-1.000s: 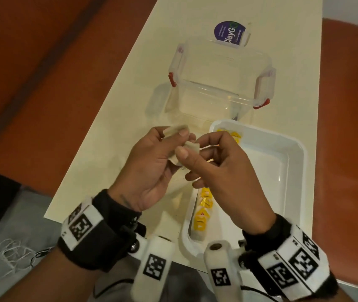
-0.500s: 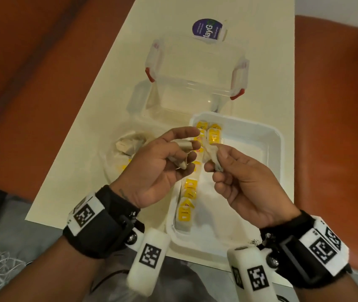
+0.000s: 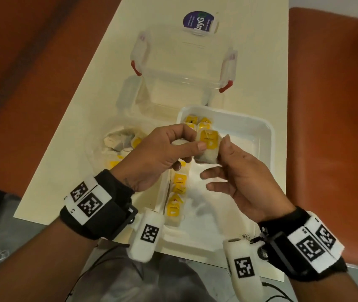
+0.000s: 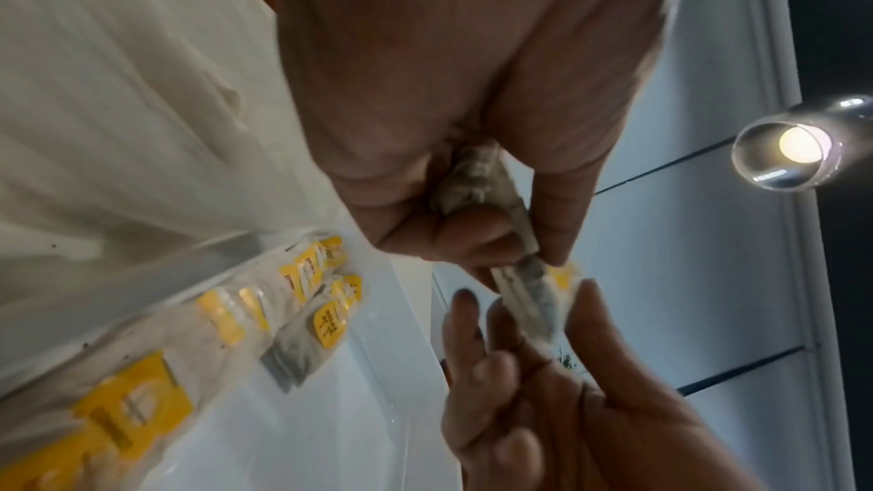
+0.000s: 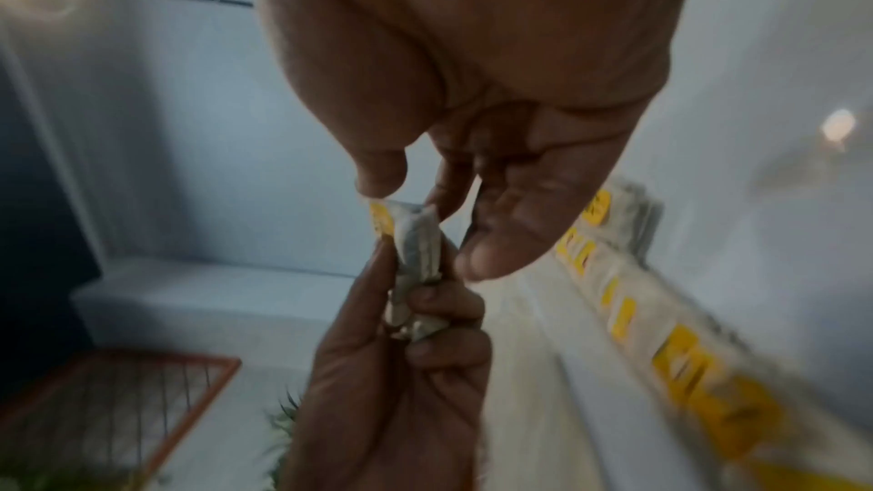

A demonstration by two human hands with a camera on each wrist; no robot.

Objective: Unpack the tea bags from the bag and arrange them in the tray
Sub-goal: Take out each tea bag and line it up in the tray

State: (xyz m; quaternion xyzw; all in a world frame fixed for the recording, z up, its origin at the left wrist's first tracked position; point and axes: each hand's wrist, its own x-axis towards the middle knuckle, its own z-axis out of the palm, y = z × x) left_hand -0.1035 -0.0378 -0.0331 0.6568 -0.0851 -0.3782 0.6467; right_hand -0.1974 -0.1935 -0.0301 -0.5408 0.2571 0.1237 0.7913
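Observation:
Over the white tray's [image 3: 263, 129] back left corner, my left hand [image 3: 195, 140] grips a small bunch of tea bags [image 4: 477, 181]. My right hand [image 3: 217, 149] pinches one tea bag with a yellow tag [image 3: 208, 144] between thumb and fingers, still touching the left hand's bunch. In the right wrist view the pinched tea bag [image 5: 415, 238] runs from my right hand [image 5: 425, 223] down into the left hand's curled fingers [image 5: 425, 342]. A row of yellow-tagged tea bags [image 3: 177, 192] lies along the tray's left wall. The clear plastic bag [image 3: 119, 144] with more tea bags lies left of the tray.
A clear lidded container with red latches [image 3: 184, 68] stands behind the tray, and a purple-labelled tub [image 3: 199, 22] beyond it. The cream table [image 3: 82, 118] is narrow, with orange seats on both sides. The tray's right half [image 3: 239, 171] holds no tea bags.
Both hands have moved right, from over the table to over the tray. The right hand has drawn one tea bag out from the left hand's bunch, yellow tag now facing up.

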